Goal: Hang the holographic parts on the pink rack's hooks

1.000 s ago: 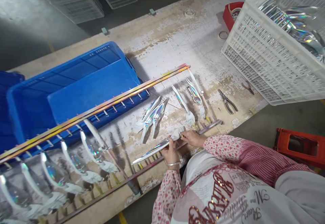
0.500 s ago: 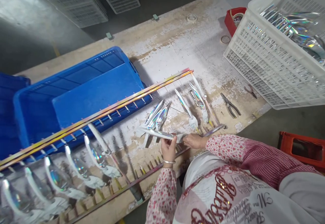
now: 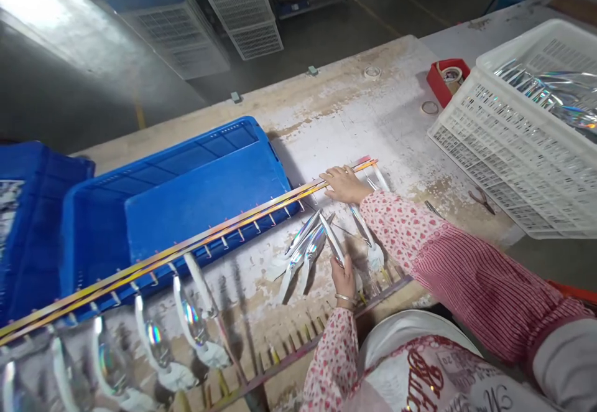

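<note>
Fingers of our left hand (image 3: 344,278) are closed on the lower end of a foil strip (image 3: 332,242), and we hold it tilted, its tip pointing up and away to the left. The strip hangs just over the table (image 3: 326,107), near our edge of it, between the two rails.

Our right hand (image 3: 345,183) lies open, palm down, fingers stretched flat on the right end of the rail (image 3: 209,242); we cannot see it gripping anything. Its sleeve crosses above another strip with a white paper end (image 3: 375,256) that lies on the table.

Just left of the held strip, a few loose strips (image 3: 301,250) lie fanned on the tabletop. The rail, rainbow-coloured, runs from our right hand down to the left edge of the view, with small hooks along it. At its lower left stretch, curved shiny pieces (image 3: 196,312) hang in a row. A second, lower rail (image 3: 298,351) with yellow pegs runs along the near edge of the table, close to our left wrist.

Behind the rail sits a blue crate (image 3: 186,188). To the right stands a white basket (image 3: 513,144) with more foil (image 3: 559,88) inside it. Pliers (image 3: 482,199) lie beside the basket, a red tray (image 3: 441,85) sits behind it, and a tape roll (image 3: 372,71) lies at the far edge.
</note>
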Motion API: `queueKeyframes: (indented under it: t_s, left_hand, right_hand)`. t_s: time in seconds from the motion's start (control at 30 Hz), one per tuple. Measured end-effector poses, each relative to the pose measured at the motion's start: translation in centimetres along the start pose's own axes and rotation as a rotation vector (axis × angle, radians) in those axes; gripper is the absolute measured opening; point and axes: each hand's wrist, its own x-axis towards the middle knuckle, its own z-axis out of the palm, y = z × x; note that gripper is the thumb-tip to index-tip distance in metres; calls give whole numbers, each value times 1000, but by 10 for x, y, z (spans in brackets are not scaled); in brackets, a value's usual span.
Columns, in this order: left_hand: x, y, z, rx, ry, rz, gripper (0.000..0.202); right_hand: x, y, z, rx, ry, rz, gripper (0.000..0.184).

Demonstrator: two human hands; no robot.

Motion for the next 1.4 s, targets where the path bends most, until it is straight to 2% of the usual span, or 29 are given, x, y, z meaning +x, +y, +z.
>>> queueKeyframes:
  t_s: [0.17,0.4,0.57,0.67,0.73,0.77,0.87,0.93,1.03,1.13,1.23,1.33,1.4]
  left_hand:
    - [15,1,4,28,56,-54,35]
    - [29,4,2,-10,60,-9,41]
    - [32,5,2,-45,-37,62,38]
    - [34,7,-6,8,-136,97,37]
    - [40,7,-20,108,-189,177,38]
    - [44,7,-29,178,-166,239,39]
    - [61,3,-59,471,58,367,47]
    - [69,-1,-72,717,104,342,46]
    - [73,-5,-72,982,-1,237,42]
    - [68,-4,-63,1016,-101,196,32]
    - [58,0,-67,942,-109,163,31]
    - [43,6,-95,851,-40,54,32]
    - [28,12,-120,730,74,-5,28]
  right_hand:
    - [-1,6,24,-97,101,-56,44]
    - [-5,3,20,-114,100,-53,47]
    - [-6,1,22,-121,74,-46,47]
    - [-5,4,24,-111,91,-49,48]
    - [-5,6,25,-85,79,-48,51]
    - [-6,7,25,-70,68,-43,52]
    - [-21,2,24,-22,92,-29,53]
    - [-41,-8,23,36,184,-35,47]
    - [-84,-28,28,184,253,-98,32]
    - [-134,-48,44,329,90,-174,26]
    - [-180,-65,70,458,-271,-163,23]
    - [-213,-82,103,515,-589,-133,22]
    - [-226,-95,125,539,-648,-108,23]
